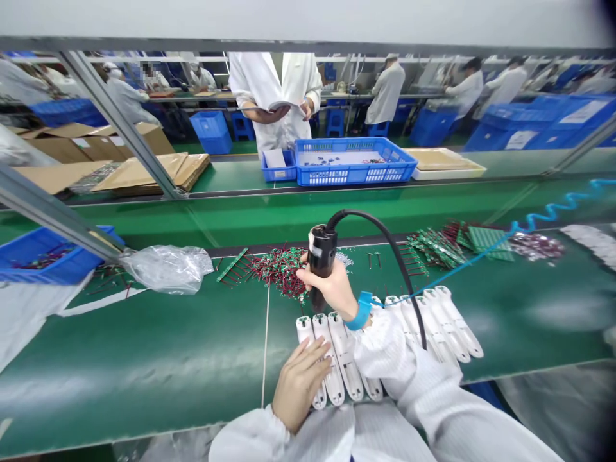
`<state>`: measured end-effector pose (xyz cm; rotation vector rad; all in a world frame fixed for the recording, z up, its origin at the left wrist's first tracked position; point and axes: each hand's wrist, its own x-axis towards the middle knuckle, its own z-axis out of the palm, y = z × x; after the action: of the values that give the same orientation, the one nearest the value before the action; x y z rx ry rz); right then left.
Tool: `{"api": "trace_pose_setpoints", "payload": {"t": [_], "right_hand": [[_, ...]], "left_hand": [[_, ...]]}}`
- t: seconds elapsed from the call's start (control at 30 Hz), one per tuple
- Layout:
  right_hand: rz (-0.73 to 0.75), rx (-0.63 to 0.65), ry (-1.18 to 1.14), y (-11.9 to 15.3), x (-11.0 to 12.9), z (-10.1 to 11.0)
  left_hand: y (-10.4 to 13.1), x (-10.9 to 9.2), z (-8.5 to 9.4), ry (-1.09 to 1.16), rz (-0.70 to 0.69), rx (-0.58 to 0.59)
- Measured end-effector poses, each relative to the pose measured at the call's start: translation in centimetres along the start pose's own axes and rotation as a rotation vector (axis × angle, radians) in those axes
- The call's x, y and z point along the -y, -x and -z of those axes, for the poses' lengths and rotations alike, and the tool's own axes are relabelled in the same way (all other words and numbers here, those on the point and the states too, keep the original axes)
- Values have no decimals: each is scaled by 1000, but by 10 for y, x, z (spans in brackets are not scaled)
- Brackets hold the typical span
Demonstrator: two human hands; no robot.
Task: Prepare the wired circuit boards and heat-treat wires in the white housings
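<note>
My right hand (pixel 337 285) is wrapped round a black electric screwdriver (pixel 321 253), held upright with its thick cord arching to the right. The tool's lower end is over the top ends of white plastic housings (pixel 340 346) laid side by side; I cannot tell whether it touches one. Small green boards show in the housings' upper ends. My left hand (pixel 303 382) lies flat across the leftmost housings, fingers stretched out. A blue wrist strap (pixel 360 311) circles my right wrist. Further housings (pixel 450 324) lie to the right, partly hidden by my sleeve and the cord.
Behind the tool lies a heap of small boards with red wires (pixel 283 268). Green circuit panels (pixel 437 247) are piled at right. A plastic bag (pixel 168 268) and blue bin (pixel 52 260) stand left. Across the line, a person holds a booklet (pixel 283 104) behind a blue crate (pixel 356 174).
</note>
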<state>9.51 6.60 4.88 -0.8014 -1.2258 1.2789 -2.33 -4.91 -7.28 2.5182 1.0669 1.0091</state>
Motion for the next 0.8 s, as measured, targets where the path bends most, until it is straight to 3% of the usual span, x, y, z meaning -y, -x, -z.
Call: {"api": "trace_pose_setpoints", "payload": {"t": [0.17,0.23,0.57,0.8], "right_hand": [[72,25,-225,10,24,5],[77,21,-306,14,33,7],[93,-31,-336,20,40,11],[53,-12,-294,23,29,0]], "left_hand": [[-17,-10,15,317,487,-143],[-26,-11,21,420,600,-189],[-40,-10,29,509,526,-228],[-37,-6,23,410,586,-280]]}}
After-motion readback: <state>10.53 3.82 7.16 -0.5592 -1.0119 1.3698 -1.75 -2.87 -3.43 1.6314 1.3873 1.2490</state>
